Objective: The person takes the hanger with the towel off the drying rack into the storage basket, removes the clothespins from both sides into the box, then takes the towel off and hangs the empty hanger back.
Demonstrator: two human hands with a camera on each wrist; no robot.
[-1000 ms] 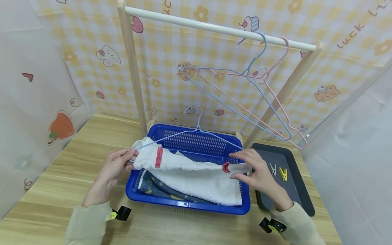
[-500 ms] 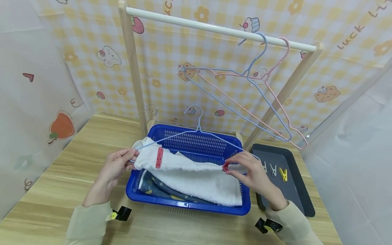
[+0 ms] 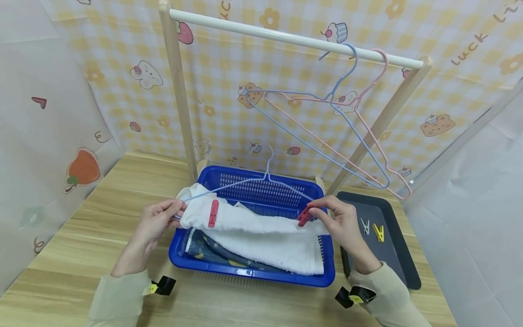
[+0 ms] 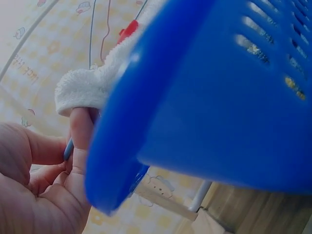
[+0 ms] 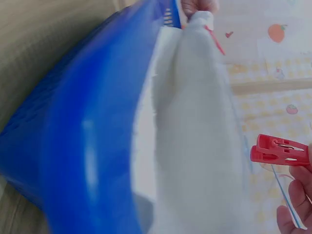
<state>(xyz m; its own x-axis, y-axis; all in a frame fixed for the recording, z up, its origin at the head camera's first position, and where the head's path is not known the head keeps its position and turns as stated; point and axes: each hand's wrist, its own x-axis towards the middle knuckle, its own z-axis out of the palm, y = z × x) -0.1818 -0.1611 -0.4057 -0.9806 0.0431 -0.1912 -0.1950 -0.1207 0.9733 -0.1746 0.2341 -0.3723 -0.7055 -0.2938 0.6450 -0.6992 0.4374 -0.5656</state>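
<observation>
My left hand [image 3: 157,222] pinches the left end of a light-blue wire hanger [image 3: 229,185] beside the white towel [image 3: 253,245]. The towel is folded over the hanger's lower part and hangs into the blue basket [image 3: 251,272]. A red clothespin [image 3: 213,213] grips the towel near its left end. My right hand [image 3: 341,222] pinches a second red clothespin [image 3: 304,215] between thumb and fingers at the towel's right part. In the right wrist view this clothespin [image 5: 278,150] stands apart from the towel [image 5: 200,122], and the hanger's wire [image 5: 286,200] runs by the fingers.
Dark patterned cloth [image 3: 204,247] lies in the basket under the towel. Right of it stands a dark grey tray [image 3: 392,254] with a grey clothespin [image 3: 365,226] and a yellow one [image 3: 378,233]. Behind, a drying rack [image 3: 253,31] carries a blue hanger [image 3: 355,127] and a pink one [image 3: 377,145].
My right hand closed its thumb and fingers on the right red clothespin, then moved it slightly up and away from the towel. The hanger's hook tipped a little right. My left hand stayed put.
</observation>
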